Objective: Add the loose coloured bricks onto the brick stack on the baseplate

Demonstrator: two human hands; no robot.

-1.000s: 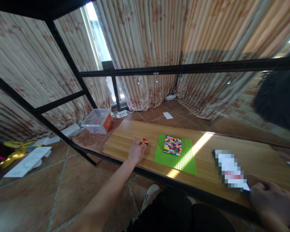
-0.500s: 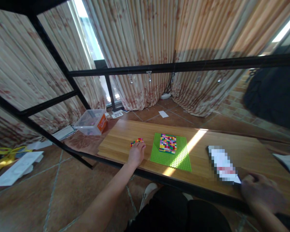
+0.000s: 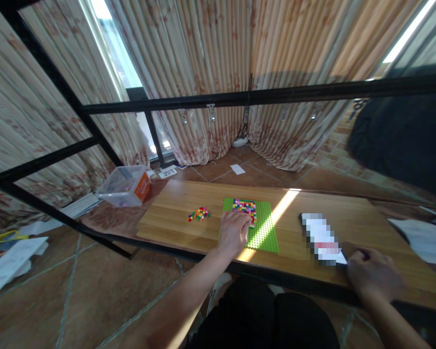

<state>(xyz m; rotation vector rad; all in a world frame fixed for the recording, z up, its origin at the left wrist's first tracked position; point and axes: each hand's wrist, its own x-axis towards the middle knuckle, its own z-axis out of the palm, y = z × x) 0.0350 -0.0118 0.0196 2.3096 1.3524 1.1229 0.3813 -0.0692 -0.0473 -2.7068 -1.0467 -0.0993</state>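
Observation:
My left hand is over the near part of a multicoloured block of small toy bricks. Its fingers and thumb are pinched together at the block's front edge, and whatever they hold is hidden or too small to see. Under the block lies a green studded baseplate, partly covered by the hand. Left of the plate, loose coloured bricks form a small heap on the wooden table. My right hand rests curled at the table's near right, beside the lower corner of a phone whose screen is pixelated.
A clear plastic box with an orange label stands beyond the table's left end. A black metal bar crosses above the far side. White paper lies at the right. Patterned curtains hang behind.
My left hand has moved right, from the loose brick heap to the brick block on the baseplate. The heap is now uncovered. The right hand stays beside the phone; the view has shifted slightly.

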